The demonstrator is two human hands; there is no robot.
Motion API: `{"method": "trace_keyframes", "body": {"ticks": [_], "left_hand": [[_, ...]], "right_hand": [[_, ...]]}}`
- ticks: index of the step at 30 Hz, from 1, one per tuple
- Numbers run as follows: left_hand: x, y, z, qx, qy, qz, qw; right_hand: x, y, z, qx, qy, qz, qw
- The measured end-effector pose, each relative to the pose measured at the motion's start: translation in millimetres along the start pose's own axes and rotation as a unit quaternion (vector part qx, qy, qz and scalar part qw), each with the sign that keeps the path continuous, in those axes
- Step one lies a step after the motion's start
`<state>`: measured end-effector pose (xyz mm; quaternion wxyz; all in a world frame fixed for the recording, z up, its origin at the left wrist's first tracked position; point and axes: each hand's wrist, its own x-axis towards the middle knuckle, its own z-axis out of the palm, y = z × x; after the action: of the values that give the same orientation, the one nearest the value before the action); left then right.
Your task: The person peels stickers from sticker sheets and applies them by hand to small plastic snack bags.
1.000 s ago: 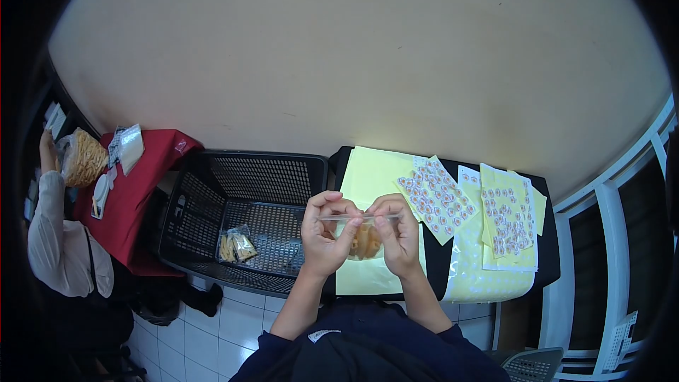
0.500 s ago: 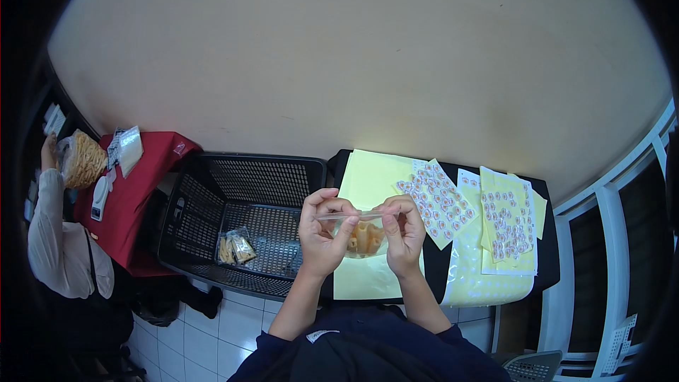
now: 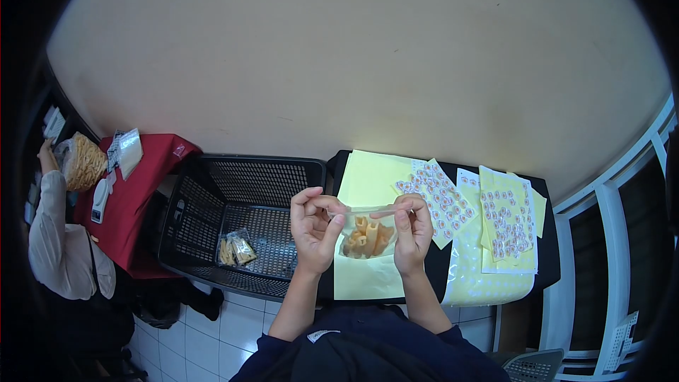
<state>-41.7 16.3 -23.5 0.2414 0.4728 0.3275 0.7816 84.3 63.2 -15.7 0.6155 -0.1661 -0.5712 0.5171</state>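
Observation:
Between my two hands hangs a small clear plastic bag [image 3: 368, 238] with tan stick-shaped snacks inside. My left hand [image 3: 315, 230] pinches the left end of its top edge between thumb and fingers. At the right end, my right hand [image 3: 412, 232] pinches the same edge, and the strip is stretched straight between them. Below the bag lie plain yellow sheets [image 3: 368, 279]. Right of my right hand is a sheet of round printed stickers [image 3: 438, 201].
A black plastic basket [image 3: 269, 163] at left holds a few filled snack packets [image 3: 237, 247]. More sticker sheets [image 3: 509, 226] lie on the black-covered table's right side. Far left, another person's arm [image 3: 53, 191] reaches beside a large snack bag [image 3: 83, 161] and a red-covered table [image 3: 148, 184] with a white scale [image 3: 100, 198].
My hands have moved apart along the bag's top edge, pulling it straight. The snacks inside show more fully now. The other person's hand has shifted slightly.

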Motion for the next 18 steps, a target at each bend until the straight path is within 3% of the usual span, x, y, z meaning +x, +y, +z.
{"method": "trace_keyframes", "body": {"ticks": [11, 13, 14, 15, 16, 18], "left_hand": [[-3.4, 9.9, -6.3, 0.044, -0.014, 0.005, 0.999], [-5.3, 9.6, -6.3, 0.045, -0.027, -0.004, 0.999], [-6.0, 9.9, -6.5, 0.045, -0.028, -0.004, 0.999], [-6.9, 10.2, -6.5, 0.068, -0.036, -0.006, 0.997], [-8.3, 10.5, -6.6, 0.091, -0.045, -0.009, 0.995], [-10.1, 10.2, -7.3, 0.101, -0.059, -0.008, 0.993]], "right_hand": [[-4.1, -3.7, -4.9, 0.015, -0.013, 0.028, 0.999], [1.9, -6.7, -3.9, -0.103, -0.011, -0.071, 0.992], [5.1, -14.6, -3.5, -0.103, -0.011, -0.071, 0.992], [9.4, -28.6, -2.2, -0.291, -0.036, -0.14, 0.946], [11.5, -41.4, 0.5, -0.466, -0.06, -0.202, 0.859], [9.9, -46.3, 8.3, -0.488, -0.09, -0.163, 0.853]]}}
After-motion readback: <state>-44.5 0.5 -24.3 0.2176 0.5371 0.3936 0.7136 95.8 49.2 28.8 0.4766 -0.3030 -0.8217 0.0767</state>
